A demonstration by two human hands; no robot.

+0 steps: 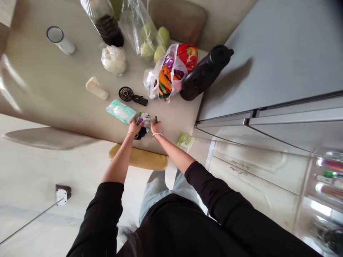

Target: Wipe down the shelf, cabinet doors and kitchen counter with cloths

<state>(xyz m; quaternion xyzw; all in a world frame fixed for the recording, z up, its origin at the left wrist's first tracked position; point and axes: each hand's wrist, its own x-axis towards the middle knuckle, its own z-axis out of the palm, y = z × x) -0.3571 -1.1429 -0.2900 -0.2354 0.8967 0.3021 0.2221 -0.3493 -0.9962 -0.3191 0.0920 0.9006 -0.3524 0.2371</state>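
Observation:
Both my hands are at the table's near edge, on either side of a small pile of printed packets (144,120) in white, green and purple. My left hand (135,126) closes on the pile's left side, its thumb pointing inward. At the right side, my right hand (156,127) has its fingers curled against the packets, next to a small dark object (155,120) too small to name. A dark blue cloth-like thing (141,134) lies below the pile, between my wrists. Touching distance from my left hand is a turquoise tissue pack (121,111).
Beyond lie a black handheld fan (132,96), a cream cylinder (97,88), a white cup (64,43), bagged green fruit (150,41), a grocery bag (170,73) and a black bottle (205,73). A green packet (185,141) sits at the right corner, near the grey fridge (273,60).

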